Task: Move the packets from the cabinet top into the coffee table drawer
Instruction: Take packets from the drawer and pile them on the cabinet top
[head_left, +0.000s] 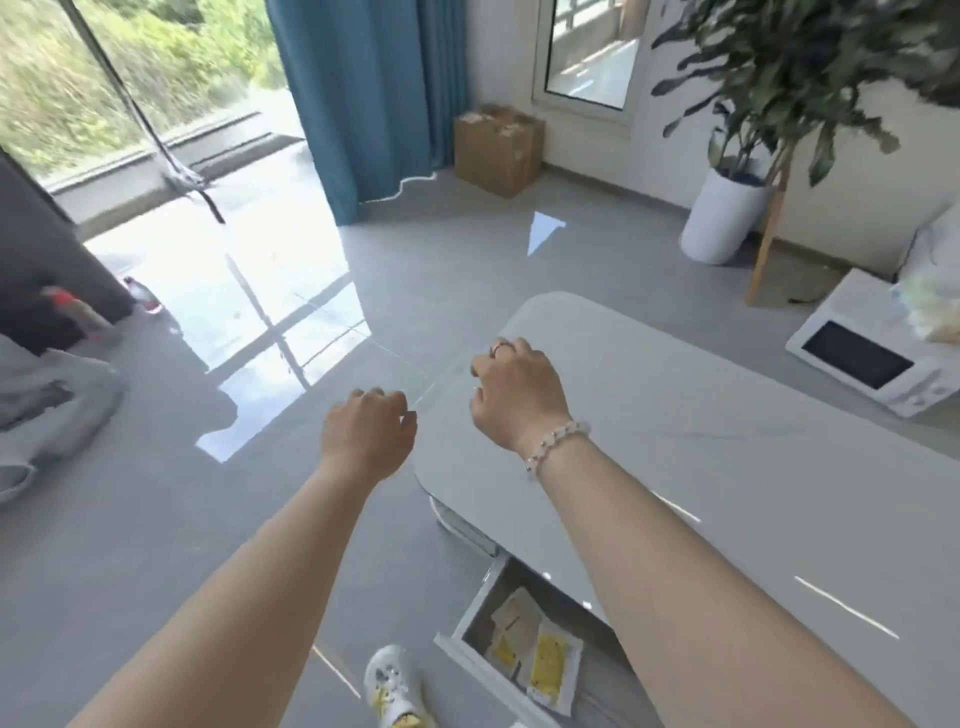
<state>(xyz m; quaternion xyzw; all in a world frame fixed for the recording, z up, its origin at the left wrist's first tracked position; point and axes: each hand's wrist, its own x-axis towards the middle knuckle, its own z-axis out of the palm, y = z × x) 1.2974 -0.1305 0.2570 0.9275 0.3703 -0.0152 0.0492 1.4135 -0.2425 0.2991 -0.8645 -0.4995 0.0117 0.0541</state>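
Left hand (367, 436): fingers loosely curled, grip empty | right hand (517, 391): same, above bench (727, 441) | drawer (498, 631): open, part-hidden under bench top | packets (535, 639): several inside, count unclear, print illegible, 1 overhanging the front.

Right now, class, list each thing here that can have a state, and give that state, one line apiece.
Coffee table drawer: pulled open.
Packets: lying flat inside the drawer.
Left hand: fingers loosely curled, holding nothing.
Right hand: fingers loosely curled, holding nothing.
Curtain: drawn aside, window bare to its left.
Cardboard box: top open.
Microwave: door closed.
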